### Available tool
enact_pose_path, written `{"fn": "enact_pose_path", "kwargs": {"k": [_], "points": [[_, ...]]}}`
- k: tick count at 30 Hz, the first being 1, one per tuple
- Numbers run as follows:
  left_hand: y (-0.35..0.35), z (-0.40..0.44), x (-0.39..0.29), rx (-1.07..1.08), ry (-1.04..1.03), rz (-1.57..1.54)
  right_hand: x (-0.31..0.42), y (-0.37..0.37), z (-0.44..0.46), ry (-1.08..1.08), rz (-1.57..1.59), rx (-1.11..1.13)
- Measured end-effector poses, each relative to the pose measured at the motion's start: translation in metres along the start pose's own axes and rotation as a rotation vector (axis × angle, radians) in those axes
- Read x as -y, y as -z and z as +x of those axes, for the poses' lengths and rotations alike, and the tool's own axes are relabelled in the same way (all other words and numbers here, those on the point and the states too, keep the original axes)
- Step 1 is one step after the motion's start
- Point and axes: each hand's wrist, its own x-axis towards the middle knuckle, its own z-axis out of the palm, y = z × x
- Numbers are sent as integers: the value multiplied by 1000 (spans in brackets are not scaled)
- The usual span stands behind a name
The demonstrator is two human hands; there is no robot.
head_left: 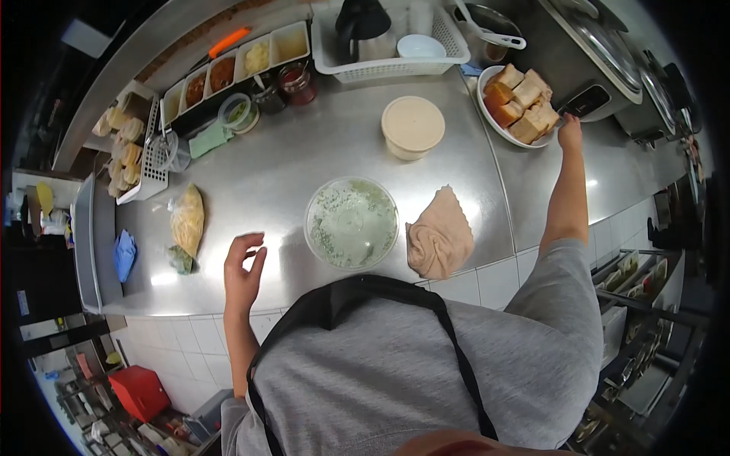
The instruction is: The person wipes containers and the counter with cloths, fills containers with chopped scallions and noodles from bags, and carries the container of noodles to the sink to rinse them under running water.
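Head view; landmark, the round clear tub point(353, 266) speckled green, on the steel desk point(304, 156); well left of the tub, a yellowish bag point(188, 220); nearer the tub, same side, the left hand point(247, 258), empty, fingers loosely curled, thumb apart; behind the tub, slightly right, a pale lidded tub point(413, 125); just right of the clear tub, a crumpled cloth point(441, 239); farther right and behind it, the white dish point(491, 115), heaped with browned blocks point(526, 93); right hand point(569, 128) at the dish's right edge, cannot tell whether closed on the rim; judged best: thumb clear of the blocks, dish level, left hand supporting the opposite rim if lifted; heap looks apt to slide.
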Motion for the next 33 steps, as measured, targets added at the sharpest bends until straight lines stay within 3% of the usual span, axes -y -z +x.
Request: {"fn": "enact_pose_path", "kwargs": {"k": [2,4,6,8,10,11,12,13,15,18,21,22,23,24,26,28,29,31,33], "points": [[-11,6,-13,11,-67,48,-19,-5,12,13,16,-17],[-24,9,-32,33,-141,13,-47,-18,34,175,-41,63],[-35,14,-29,108,-302,37,18,46,-11,-148,71,-12],[-43,15,-32,138,-212,-37,59,67,-47,-157,485,-319],[-48,16,-21,154,-116,-146,115,75,-105,117,976,-211],[-48,17,-13,178,-33,-251,172,93,-156,93,1122,-32],[-47,21,-5,183,-32,-247,204,95,-189,381,1143,211],[-45,26,4,187,-16,-339,236,88,-219,442,1108,442],[-36,33,7,200,8,-491,308,97,-271,468,991,613],[-25,39,17,227,27,-517,351,69,-301,535,860,539],[-12,43,32,258,72,-577,391,75,-323,596,807,647],[-7,45,40,240,79,-576,404,74,-332,756,799,684],[-3,49,49,348,130,-778,417,74,-342,916,786,716],[-2,53,59,456,178,-981,432,77,-352,932,786,725],[-4,55,81,515,131,-1090,464,87,-374,1056,791,622],[-3,51,93,693,372,-1434,488,97,-381,1088,715,577],[-6,48,97,685,371,-1437,497,103,-384,1093,681,563],[-4,36,91,476,448,-1175,507,106,-391,1102,645,554],[-2,29,91,440,474,-1197,512,107,-399,1131,709,431]]}}
